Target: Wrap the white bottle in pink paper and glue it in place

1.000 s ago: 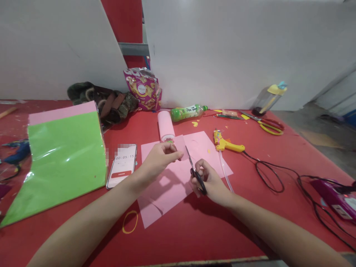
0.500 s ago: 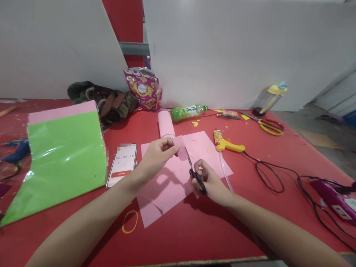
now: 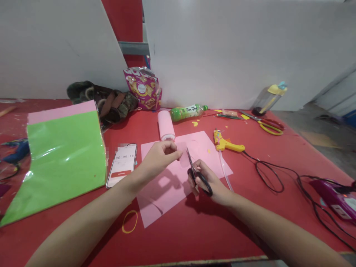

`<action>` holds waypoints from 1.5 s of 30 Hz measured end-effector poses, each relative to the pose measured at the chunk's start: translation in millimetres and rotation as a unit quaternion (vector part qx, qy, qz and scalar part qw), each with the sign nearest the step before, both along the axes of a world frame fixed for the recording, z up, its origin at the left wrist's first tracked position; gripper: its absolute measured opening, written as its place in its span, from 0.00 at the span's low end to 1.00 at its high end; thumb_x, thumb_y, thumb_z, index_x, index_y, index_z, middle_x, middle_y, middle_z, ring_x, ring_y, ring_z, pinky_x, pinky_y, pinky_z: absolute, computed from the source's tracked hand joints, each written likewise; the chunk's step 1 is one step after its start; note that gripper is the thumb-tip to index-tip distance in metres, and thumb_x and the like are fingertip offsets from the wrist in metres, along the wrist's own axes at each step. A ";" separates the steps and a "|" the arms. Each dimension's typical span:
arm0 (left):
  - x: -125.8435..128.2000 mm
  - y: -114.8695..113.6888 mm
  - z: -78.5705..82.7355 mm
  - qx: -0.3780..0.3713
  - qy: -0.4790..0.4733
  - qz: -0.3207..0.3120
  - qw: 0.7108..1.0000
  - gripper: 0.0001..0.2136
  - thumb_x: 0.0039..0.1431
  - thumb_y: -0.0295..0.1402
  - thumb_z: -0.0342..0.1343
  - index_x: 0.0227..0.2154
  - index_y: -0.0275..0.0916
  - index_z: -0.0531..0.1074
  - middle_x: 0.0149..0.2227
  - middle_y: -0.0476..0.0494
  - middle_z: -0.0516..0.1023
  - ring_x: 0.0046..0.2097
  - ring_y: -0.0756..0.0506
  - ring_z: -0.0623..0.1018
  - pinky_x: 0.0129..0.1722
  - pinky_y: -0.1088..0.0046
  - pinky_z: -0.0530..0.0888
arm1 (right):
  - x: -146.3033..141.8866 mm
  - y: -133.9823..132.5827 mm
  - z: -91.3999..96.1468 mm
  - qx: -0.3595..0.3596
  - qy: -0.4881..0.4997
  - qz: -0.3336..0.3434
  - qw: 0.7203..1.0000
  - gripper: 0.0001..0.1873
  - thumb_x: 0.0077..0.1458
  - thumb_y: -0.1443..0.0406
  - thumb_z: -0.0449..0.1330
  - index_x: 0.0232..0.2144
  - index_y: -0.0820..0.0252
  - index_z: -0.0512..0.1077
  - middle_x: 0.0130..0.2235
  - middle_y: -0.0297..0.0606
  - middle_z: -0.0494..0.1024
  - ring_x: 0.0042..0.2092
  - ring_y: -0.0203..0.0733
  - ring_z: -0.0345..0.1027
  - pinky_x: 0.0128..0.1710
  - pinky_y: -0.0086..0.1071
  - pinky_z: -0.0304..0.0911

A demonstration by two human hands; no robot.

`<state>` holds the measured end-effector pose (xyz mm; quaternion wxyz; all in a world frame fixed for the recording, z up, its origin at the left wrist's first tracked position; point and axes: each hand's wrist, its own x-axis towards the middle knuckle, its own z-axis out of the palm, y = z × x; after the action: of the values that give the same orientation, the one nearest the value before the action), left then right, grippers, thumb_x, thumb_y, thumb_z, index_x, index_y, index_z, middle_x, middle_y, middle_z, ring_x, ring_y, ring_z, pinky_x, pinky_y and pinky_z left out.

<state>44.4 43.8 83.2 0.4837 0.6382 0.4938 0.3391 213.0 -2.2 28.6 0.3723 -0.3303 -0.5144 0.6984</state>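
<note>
My left hand [image 3: 158, 158] pinches a small rounded piece of pink paper [image 3: 183, 158] above the table's middle. My right hand [image 3: 207, 181] grips black-handled scissors [image 3: 198, 175], blades pointing up and away, their tips at the pink piece's right edge. Beneath both hands lies a large pink sheet [image 3: 200, 146] with cut-outs along its near side. A pink roll [image 3: 166, 126] lies just beyond the left hand.
On the red table [image 3: 194, 230] are a phone showing a timer [image 3: 122, 165], green and pink sheets [image 3: 61, 155], a yellow glue gun [image 3: 226, 144] with black cable [image 3: 271, 178], a green bottle [image 3: 187, 112], yellow scissors [image 3: 268, 125], a snack bag [image 3: 143, 89], a yellow rubber band [image 3: 129, 221].
The small pink piece has turned and dropped lower in my left fingers. The scissors' handles have spread apart and my right hand has shifted slightly.
</note>
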 end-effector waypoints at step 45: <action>2.8 -1.6 -1.6 -0.010 0.033 -0.023 0.999 0.07 0.47 0.31 0.52 0.18 0.35 0.66 0.19 0.53 0.65 0.23 0.54 0.65 0.24 0.77 0.61 | -5.4 0.0 2.9 -0.041 0.007 -0.063 0.997 0.22 0.40 0.57 0.62 0.25 0.56 0.50 0.18 0.17 0.58 0.13 0.26 0.57 0.12 0.21 0.52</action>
<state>47.2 42.2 81.6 0.4809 0.6552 0.4986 0.3015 207.6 -2.1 31.5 0.4057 -0.3722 -0.4608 0.6961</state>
